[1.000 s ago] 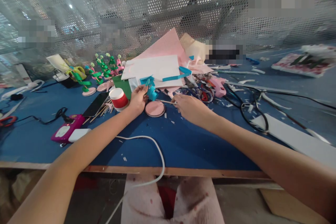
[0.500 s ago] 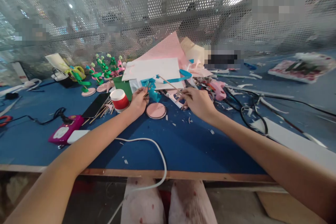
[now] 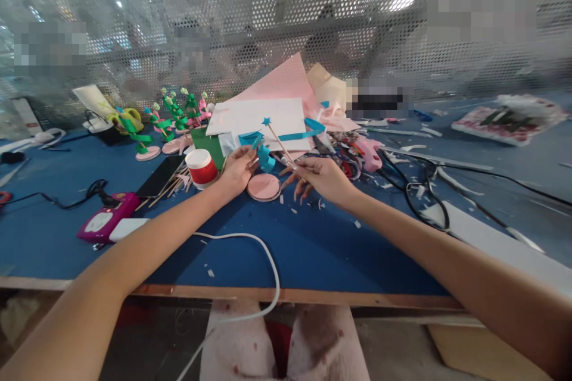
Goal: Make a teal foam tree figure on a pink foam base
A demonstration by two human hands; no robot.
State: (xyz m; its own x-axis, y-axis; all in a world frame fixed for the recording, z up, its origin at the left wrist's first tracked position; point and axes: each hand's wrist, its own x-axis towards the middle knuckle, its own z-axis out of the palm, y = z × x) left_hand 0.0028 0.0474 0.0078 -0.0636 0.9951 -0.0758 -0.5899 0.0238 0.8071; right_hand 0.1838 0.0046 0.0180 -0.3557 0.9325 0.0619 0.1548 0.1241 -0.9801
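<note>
My right hand (image 3: 325,181) pinches the lower end of a thin wooden stick (image 3: 279,143), tilted up and to the left. A small blue star (image 3: 267,121) tops the stick. Between the fingertips of my left hand (image 3: 241,171) is a curled blue paper strip (image 3: 266,160), whose loose coils hang to the right, just beside the stick. Below both hands a round pink disc (image 3: 263,187) lies flat on the blue table (image 3: 322,250). A red and white tub (image 3: 202,169) stands just left of my left hand.
Green and pink paper plants (image 3: 173,113) on round bases stand at the back left. A purple power socket (image 3: 108,216), a dark phone (image 3: 159,177) and loose sticks lie on the left. Paper sheets (image 3: 263,116) are piled behind. A pink glue gun (image 3: 370,153) and black cable lie right.
My right hand has moved left and tilted the stick more upright, so the star now stands clear above the paper strip. The blue coils hang more openly from my left hand.
</note>
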